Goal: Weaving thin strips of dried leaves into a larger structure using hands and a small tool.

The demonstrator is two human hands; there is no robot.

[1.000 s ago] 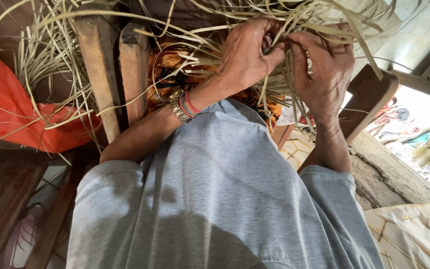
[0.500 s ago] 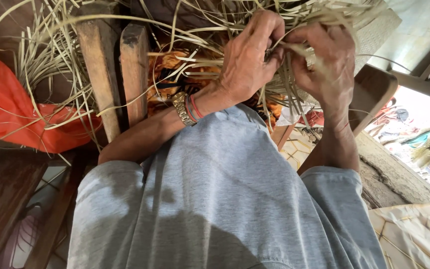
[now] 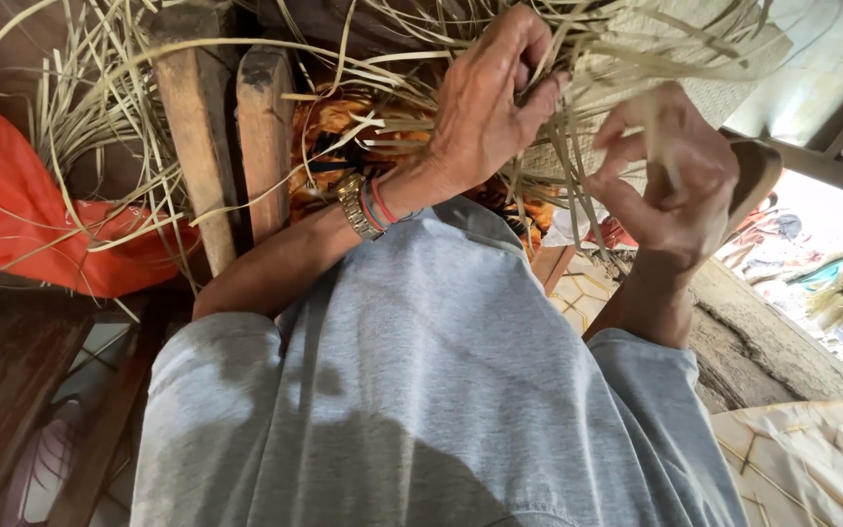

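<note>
Grey fabric of the person's shirt (image 3: 421, 390) fills the lower middle of the frame, with both bare forearms rising out of the short sleeves toward the top. On the wrist left of centre sits a metal watch (image 3: 350, 207) beside red and blue bands (image 3: 375, 205). Above it, at upper centre, the left hand (image 3: 485, 98) is curled, its fingers (image 3: 529, 54) pinching pale flat straw strips (image 3: 558, 137) against the thumb. To the right and slightly lower, the right hand (image 3: 675, 181) is blurred; its fingers are bent inward around a thin strand, though how firmly they close on it cannot be told. The two hands are near each other but apart.

The loose strips hang between the hands and fan out across the top of the frame, rising from a woven mat edge (image 3: 714, 68) at upper right. Beneath them lies an orange patterned cloth (image 3: 334, 127). At upper left, two upright wooden slats (image 3: 221, 146) stand side by side, draped with more straw, and a plain orange-red cloth (image 3: 12, 205) lies at the left edge. At lower right, a cream cracked-pattern sheet (image 3: 812, 459) shows.
</note>
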